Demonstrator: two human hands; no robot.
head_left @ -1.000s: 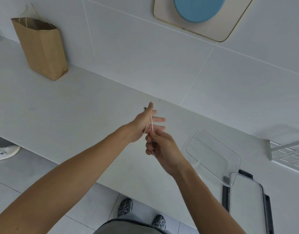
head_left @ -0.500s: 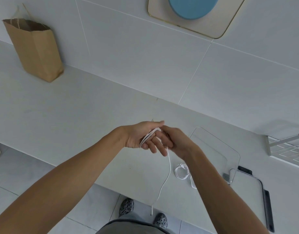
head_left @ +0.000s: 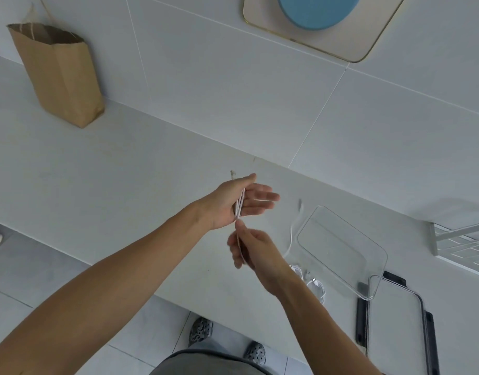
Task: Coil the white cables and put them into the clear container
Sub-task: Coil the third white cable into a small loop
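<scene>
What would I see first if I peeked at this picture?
First, the two hands in the middle: the left hand is held flat with a white cable looped round it, and the right hand just below pinches that cable. Next, the clear container sits on the counter to the right, seemingly empty, and a brown paper bag stands far left by the wall.

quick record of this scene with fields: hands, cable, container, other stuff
left hand: fingers straight, white cable looped round it
right hand: pinches the cable just below the left hand
clear container: on the counter, looks empty
other cables: on the counter beside the container
lid: flat on the counter by the container
paper bag: upright, far left
</scene>
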